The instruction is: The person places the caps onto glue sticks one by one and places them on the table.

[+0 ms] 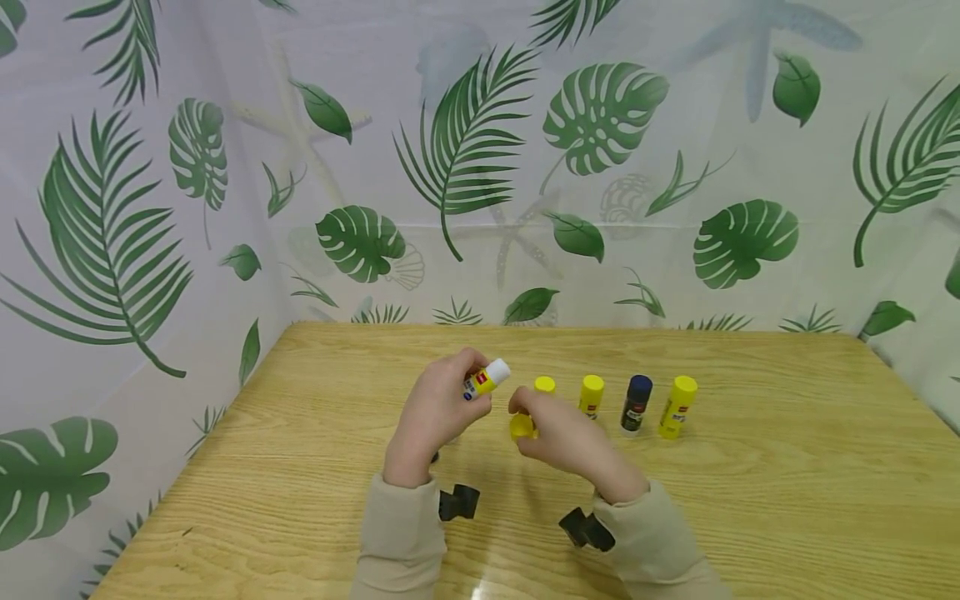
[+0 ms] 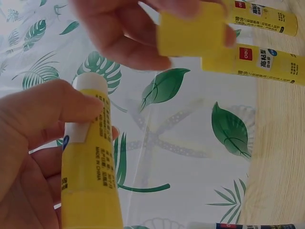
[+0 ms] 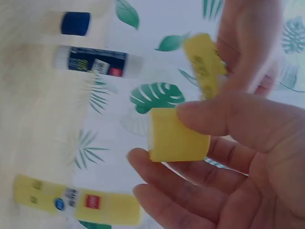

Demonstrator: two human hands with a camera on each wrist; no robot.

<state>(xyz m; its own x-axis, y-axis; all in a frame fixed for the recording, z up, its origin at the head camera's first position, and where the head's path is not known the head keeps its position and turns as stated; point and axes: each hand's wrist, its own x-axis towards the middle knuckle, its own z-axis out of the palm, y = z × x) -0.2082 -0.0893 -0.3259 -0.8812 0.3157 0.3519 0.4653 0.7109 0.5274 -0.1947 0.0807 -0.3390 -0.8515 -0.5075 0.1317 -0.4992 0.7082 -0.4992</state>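
In the head view my left hand (image 1: 438,408) grips a glue stick (image 1: 480,381) with its white top bare, tilted up to the right. The left wrist view shows the thumb pressed along this stick's yellow barrel (image 2: 90,191). My right hand (image 1: 566,433) pinches a yellow cap (image 1: 522,427) between thumb and fingers, its hollow side facing the head camera. The right wrist view gives a side look at the cap (image 3: 178,135), with the left hand's glue stick (image 3: 202,62) behind it. Cap and stick are apart.
Behind the right hand stands a yellow-capped glue stick (image 1: 545,384), partly hidden. To its right are another yellow one (image 1: 592,396), a dark blue-capped one (image 1: 636,406) and a yellow one (image 1: 678,407). A loose dark blue cap (image 3: 75,24) appears in the right wrist view. Leaf-print cloth (image 1: 480,275) backs the table.
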